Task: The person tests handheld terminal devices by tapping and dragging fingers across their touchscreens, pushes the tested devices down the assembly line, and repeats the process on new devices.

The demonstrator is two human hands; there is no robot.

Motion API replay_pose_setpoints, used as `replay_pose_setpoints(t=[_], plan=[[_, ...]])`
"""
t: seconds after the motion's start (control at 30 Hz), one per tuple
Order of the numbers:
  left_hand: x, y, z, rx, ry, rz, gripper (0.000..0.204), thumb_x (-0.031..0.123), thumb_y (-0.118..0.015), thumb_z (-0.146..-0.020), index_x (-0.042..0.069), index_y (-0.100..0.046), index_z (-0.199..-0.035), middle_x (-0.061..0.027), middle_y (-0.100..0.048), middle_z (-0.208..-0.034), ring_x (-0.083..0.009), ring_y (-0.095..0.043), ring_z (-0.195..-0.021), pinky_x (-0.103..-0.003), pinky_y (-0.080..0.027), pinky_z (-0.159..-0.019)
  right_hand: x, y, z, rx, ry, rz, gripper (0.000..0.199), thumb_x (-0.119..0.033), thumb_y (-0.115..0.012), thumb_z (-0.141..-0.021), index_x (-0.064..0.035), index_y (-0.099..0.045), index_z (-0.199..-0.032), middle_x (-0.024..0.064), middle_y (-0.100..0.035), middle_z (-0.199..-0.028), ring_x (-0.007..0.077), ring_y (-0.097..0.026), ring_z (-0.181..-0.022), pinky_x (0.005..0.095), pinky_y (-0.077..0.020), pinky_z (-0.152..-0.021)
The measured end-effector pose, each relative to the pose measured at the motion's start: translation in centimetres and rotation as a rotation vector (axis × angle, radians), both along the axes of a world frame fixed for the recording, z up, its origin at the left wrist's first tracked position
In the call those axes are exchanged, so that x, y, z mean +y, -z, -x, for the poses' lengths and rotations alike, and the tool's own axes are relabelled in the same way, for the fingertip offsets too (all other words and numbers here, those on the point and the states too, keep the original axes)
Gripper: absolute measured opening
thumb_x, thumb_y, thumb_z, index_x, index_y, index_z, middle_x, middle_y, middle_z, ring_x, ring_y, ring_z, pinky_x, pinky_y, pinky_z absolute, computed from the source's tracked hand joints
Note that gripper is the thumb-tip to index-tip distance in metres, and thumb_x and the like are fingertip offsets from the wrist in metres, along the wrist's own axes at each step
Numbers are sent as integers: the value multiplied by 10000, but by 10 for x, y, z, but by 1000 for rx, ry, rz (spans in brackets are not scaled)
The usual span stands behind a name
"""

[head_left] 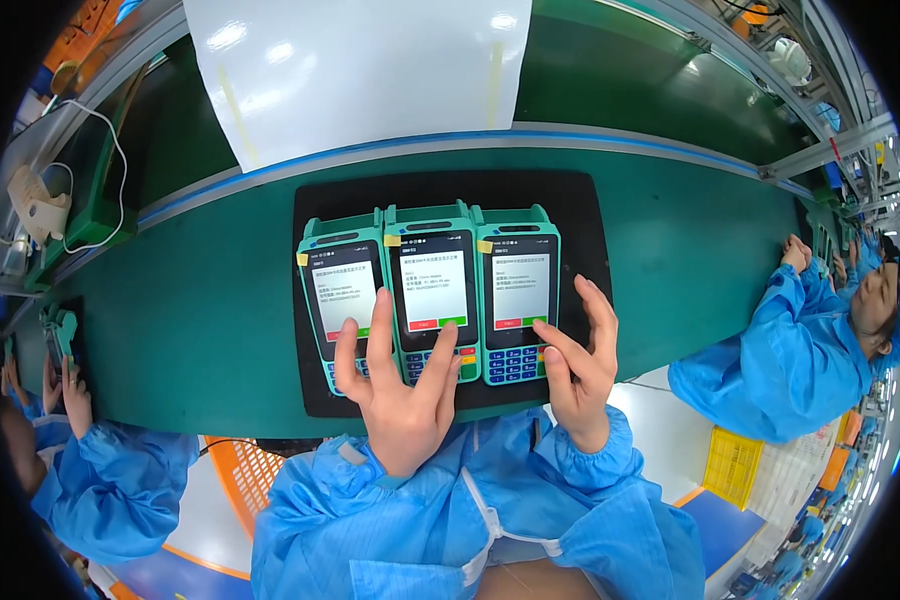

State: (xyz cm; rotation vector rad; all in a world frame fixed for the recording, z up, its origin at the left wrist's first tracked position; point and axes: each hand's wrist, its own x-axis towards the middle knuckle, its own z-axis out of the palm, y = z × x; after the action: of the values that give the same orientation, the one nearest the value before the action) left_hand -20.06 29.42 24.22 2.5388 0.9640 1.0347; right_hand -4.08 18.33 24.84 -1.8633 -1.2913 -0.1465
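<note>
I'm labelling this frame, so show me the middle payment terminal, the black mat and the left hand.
middle payment terminal (pixel 433 285): head view, on its lit screen.
black mat (pixel 585 215): head view, bare upper right corner.
left hand (pixel 400 395): head view, back of the hand.

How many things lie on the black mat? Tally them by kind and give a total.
Teal handheld payment terminals with lit screens: 3 (left, middle, right)
Small yellow sticker tabs on the terminals' top-left corners: 3
Total: 6

Both hands on three teal payment terminals, black mat.
</note>
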Motion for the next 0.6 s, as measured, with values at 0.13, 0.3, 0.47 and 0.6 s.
replay_pose_setpoints(t=[0.13, 0.3, 0.47, 0.6], plan=[[3, 5, -2, 22, -3, 6, 275, 100, -730, -772, 173, -736, -1038, -210, -349, -1467, -446, -210, -1318, -476, -279, -1063, 4, 3, 3, -25, -32, 12, 219, -67, -606, -817, -64, -745, -987, 216, -461, -1372, 388, -410, -1293, 452, -349, -1058], [3, 1, 10, 33, -44, -27, 274, 143, -742, -756, 183, -736, -1027, -234, -397, -1429, -451, -241, -1287, -452, -265, -1064, 6, 1, 5, 17, -28, -53, 212, -59, -591, -810, -42, -742, -958, 215, -477, -1348, 393, -419, -1282, 457, -375, -1045], [11, 4, 34, 60, -208, -28, 249, 133, -728, -781, 143, -734, -1029, -249, -380, -1434, -464, -229, -1283, -465, -252, -1052, 7, 2, 6, 10, -44, -53, 211, -38, -577, -806, -16, -731, -949, 229, -475, -1340, 405, -419, -1274, 470, -368, -1047], [15, 5, 32, 46, -205, 9, 237, 111, -721, -781, 125, -731, -1018, -262, -358, -1442, -472, -198, -1297, -480, -288, -1039, 11, 4, 6, 27, -82, -68, 212, -52, -555, -838, -10, -729, -951, 234, -466, -1347, 407, -408, -1279, 471, -364, -1045]])
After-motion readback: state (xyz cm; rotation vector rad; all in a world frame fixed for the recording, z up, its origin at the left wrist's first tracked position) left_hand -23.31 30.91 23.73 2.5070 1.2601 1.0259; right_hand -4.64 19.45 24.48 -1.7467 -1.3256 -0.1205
